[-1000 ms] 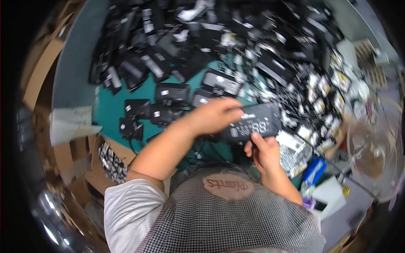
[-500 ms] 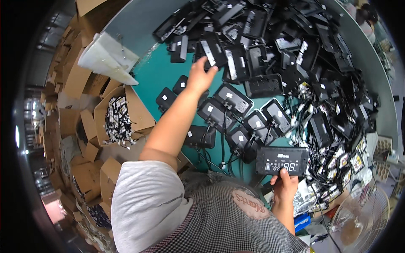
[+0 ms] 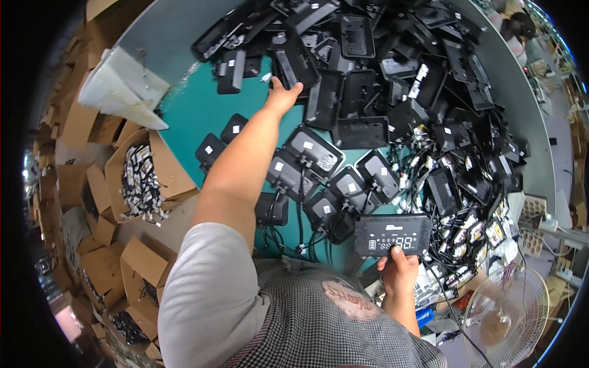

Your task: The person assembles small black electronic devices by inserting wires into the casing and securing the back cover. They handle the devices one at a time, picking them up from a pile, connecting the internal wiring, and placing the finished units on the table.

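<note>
My left hand (image 3: 281,99) reaches far across the green table, thumb and fingers closed on the near end of a black plastic housing (image 3: 286,66) at the pile's edge. Close to me on the right, my right hand (image 3: 400,271) holds a flat black display unit (image 3: 383,227) by its lower edge, thumb on the front and fingers behind. White symbols and digits show on its face. Between my hands lie several black units with white stickers and cables, such as one unit (image 3: 314,153) face down. My left forearm partly covers some units.
A large heap of black housings (image 3: 359,37) fills the table's far side against the grey rim (image 3: 524,104). Wired parts (image 3: 472,239) lie at right, near a fan (image 3: 506,313). At left stand a box of cables (image 3: 175,165) and a white plastic sheet (image 3: 119,86).
The whole view has shifted, so the table appears further left. My left hand has drawn its fingers around the housing's near end. My right hand keeps hold of the display unit.
</note>
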`<state>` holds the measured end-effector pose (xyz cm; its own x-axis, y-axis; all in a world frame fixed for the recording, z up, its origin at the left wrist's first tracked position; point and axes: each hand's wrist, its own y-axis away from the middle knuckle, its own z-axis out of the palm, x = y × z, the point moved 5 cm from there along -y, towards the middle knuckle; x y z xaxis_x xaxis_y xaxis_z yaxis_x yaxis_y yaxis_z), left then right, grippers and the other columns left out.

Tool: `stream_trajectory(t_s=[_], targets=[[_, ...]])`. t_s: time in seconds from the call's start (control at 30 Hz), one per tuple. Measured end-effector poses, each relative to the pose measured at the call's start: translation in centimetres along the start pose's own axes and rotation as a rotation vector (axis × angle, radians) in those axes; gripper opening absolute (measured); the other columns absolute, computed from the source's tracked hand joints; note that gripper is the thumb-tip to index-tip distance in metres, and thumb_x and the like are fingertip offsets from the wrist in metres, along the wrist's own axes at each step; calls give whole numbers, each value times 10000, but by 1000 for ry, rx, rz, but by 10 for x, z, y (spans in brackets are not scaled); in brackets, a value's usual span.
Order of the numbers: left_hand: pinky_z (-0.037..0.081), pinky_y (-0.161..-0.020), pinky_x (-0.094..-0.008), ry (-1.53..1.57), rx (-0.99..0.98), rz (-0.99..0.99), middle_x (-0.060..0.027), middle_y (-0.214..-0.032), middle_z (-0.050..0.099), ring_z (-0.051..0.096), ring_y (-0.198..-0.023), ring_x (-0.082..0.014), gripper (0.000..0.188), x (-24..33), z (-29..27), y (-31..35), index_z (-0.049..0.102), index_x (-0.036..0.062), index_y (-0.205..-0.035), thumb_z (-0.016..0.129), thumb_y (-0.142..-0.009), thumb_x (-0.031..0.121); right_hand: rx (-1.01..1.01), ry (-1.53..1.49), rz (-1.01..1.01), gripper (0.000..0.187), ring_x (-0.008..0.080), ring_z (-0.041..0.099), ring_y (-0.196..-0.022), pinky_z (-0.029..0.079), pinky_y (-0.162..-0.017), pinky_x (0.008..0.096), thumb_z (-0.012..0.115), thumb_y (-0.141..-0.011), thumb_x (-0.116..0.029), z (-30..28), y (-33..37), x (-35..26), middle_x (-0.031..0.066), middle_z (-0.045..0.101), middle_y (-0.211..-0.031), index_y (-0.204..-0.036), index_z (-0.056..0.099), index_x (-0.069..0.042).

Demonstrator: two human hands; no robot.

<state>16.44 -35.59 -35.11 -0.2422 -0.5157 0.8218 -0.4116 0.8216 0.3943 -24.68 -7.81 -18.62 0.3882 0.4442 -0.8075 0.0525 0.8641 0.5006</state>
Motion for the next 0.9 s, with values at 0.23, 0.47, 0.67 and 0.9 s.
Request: stream_trajectory(t_s=[0.23, 0.47, 0.67, 0.9], targets=[[325, -1099, -369, 105, -77, 162, -268, -1469, 368, 382, -1363, -341, 880, 6, -16, 63, 219, -48, -1481, 659, -872, 410, 160, -76, -65, 238, 188, 594, -594, 501, -491, 286, 643, -893, -145, -17, -7, -15, 98, 643, -875, -1057, 564, 8], [409, -1032, -362, 263, -119, 153, -223, -1367, 497, 489, -1274, -283, 587, -2, -43, 172, 469, -6, -1371, 654, -904, 298, 438, -573, 16, 161, 211, 586, -763, 563, -644, 323, 526, -968, -92, -87, -79, 1, 119, 568, -979, -1063, 510, 38], [452, -937, -294, 139, -103, 260, -79, -1170, 637, 587, -1038, -139, 401, -7, -80, 253, 575, 33, -1281, 640, -924, 205, 529, -473, 97, 266, 257, 620, -957, 535, -834, 408, 516, -981, -207, -118, -116, 11, 143, 560, -1027, -1133, 458, 2], [492, -835, -272, 176, 9, 241, -64, -992, 696, 625, -898, -114, 349, -21, -149, 281, 633, 33, -1193, 647, -913, 241, 463, -493, 22, 190, 109, 364, -525, 269, -438, 268, 509, -958, -251, -138, -114, 18, -7, 476, -713, -843, 472, -104]])
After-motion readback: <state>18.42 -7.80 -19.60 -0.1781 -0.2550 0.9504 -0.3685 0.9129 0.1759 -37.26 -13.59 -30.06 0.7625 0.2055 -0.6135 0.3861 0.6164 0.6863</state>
